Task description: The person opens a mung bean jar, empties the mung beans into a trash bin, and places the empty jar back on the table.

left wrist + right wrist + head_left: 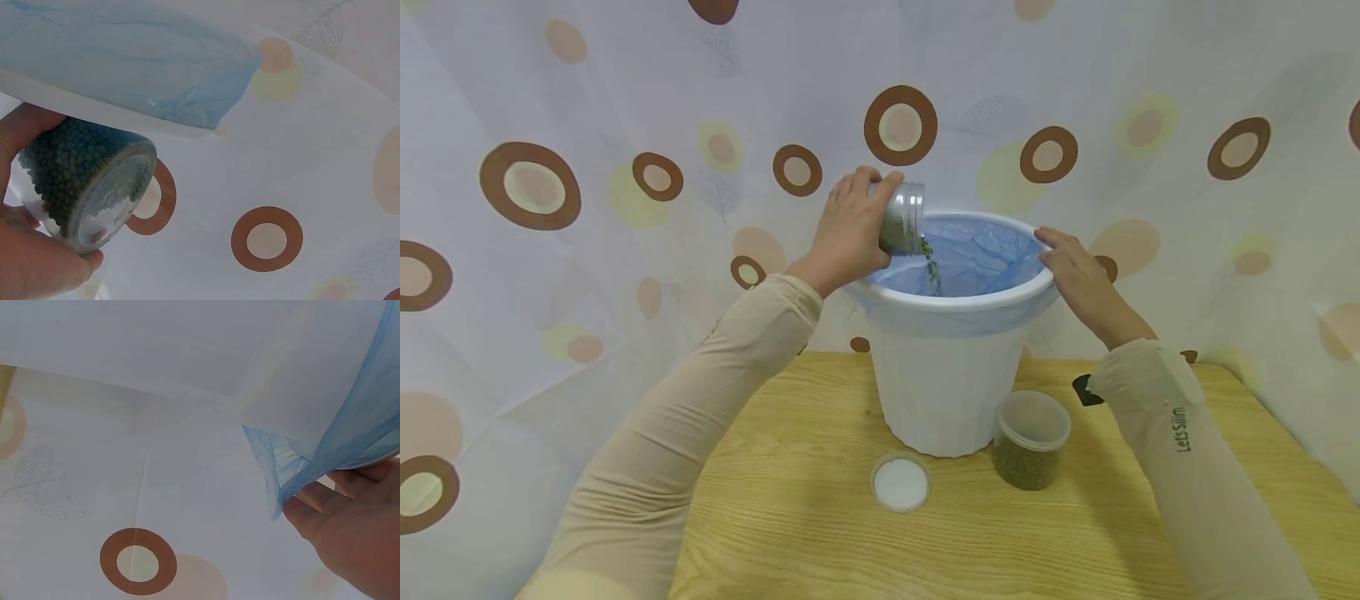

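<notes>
My left hand (848,229) grips a clear jar (902,218) tipped on its side over the bin's left rim. Green mung beans (931,265) stream from its mouth into the blue liner (992,250). In the left wrist view many beans (72,162) still fill the jar behind its round base. On the other side, my right hand (1081,279) holds the rim of the white bin (951,383). The right wrist view shows its fingers (319,500) against the folded edge of the liner, under the rim; the thumb is hidden there.
A clear tub (1030,454) partly filled with small green grains stands at the bin's front right. Nearer the front lies a small round white lid or dish (901,483). The wooden table (790,517) meets a patterned sheet (715,108) behind.
</notes>
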Motion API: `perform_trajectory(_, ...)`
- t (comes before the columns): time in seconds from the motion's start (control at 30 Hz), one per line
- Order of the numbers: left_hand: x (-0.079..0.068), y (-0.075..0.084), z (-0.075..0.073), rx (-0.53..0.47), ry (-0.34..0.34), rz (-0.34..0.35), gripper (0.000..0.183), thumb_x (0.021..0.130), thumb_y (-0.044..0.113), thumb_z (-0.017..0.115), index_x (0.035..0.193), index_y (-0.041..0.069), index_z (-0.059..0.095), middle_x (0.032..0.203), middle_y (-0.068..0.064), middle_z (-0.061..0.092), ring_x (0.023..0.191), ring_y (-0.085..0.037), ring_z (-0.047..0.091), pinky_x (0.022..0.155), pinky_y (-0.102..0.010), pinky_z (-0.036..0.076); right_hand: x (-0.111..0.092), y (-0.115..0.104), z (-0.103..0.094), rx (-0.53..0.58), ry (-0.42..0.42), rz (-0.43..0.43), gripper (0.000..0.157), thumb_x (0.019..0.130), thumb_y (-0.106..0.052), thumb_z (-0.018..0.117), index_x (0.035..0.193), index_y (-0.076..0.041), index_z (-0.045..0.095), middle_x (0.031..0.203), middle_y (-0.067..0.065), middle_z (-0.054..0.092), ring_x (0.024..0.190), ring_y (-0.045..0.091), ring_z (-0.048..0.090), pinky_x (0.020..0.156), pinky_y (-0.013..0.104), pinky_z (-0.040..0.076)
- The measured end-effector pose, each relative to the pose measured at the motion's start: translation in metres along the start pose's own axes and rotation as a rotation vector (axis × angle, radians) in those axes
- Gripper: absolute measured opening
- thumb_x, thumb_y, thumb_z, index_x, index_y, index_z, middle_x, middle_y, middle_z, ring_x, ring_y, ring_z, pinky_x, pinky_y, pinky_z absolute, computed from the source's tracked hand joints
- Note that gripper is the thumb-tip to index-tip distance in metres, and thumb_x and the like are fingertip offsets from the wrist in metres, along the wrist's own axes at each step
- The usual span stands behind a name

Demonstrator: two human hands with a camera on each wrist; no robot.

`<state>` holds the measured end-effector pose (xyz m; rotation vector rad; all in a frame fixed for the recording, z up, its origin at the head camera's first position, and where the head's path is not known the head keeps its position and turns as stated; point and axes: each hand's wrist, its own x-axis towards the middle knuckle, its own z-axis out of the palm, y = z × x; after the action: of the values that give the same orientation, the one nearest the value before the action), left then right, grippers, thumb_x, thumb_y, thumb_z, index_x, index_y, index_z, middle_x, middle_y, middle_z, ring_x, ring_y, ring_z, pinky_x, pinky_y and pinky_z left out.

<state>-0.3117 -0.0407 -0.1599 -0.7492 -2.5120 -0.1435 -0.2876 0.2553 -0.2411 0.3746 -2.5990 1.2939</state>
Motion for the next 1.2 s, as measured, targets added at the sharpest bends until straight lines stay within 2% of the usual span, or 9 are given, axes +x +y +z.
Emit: perform_trajectory(1.2, -0.0005, 0.0018, -0.0023, 0.019, -0.011, 0.013, 0.090, 0.072, 0.013, 0.081, 0.147, 0.011, 0.032, 0.138, -0.015, 0.035, 0.130, -0.032, 0.032, 0.115, -0.039, 0.018, 0.0012, 0.0008, 0.0006, -0.009, 0.001, 0.000, 0.058, 0.102, -0.037, 0.021, 0.155, -0.014, 0.016, 0.161, 0.008, 0.007, 0.145, 0.035, 0.007, 0.111, 0.063, 0.011)
